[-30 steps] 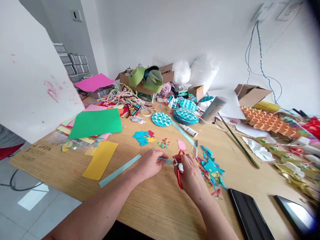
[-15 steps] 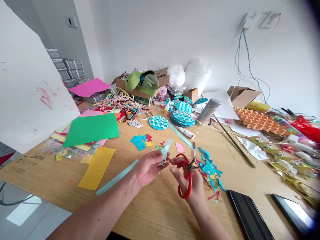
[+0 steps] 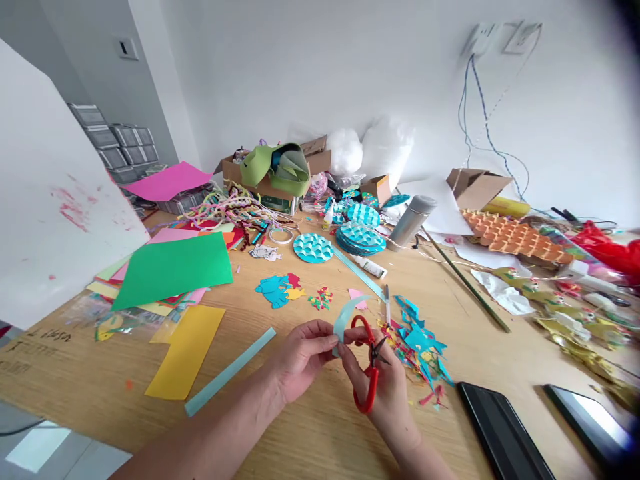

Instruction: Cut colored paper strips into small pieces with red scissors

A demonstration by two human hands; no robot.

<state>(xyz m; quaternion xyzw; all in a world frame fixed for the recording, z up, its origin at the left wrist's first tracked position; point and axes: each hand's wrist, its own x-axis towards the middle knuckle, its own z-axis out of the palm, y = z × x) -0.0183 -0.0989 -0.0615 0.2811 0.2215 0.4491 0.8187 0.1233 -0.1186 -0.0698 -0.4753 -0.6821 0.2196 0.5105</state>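
Between the fingertips of my left hand is a short light-blue paper strip, its upper end curling to the right. My right hand holds red-handled scissors in its palm, with the dark blades pointing to the right. The thumb and forefinger of that hand also touch the lower end of the strip. A longer light-blue strip lies on the table by my left forearm. Beyond my hands lie blue, red and yellow fish cutouts and a little heap of colored paper bits.
Blue paper scraps lie right of my hands, near a black phone. Green paper and yellow paper are at left. Farther back stand scalloped blue discs, a silver can and a filled cardboard box.
My right hand has come up to the paper strip, and its fingertips now meet my left ones there. The scissors moved slightly left with it. The view has shifted a little.
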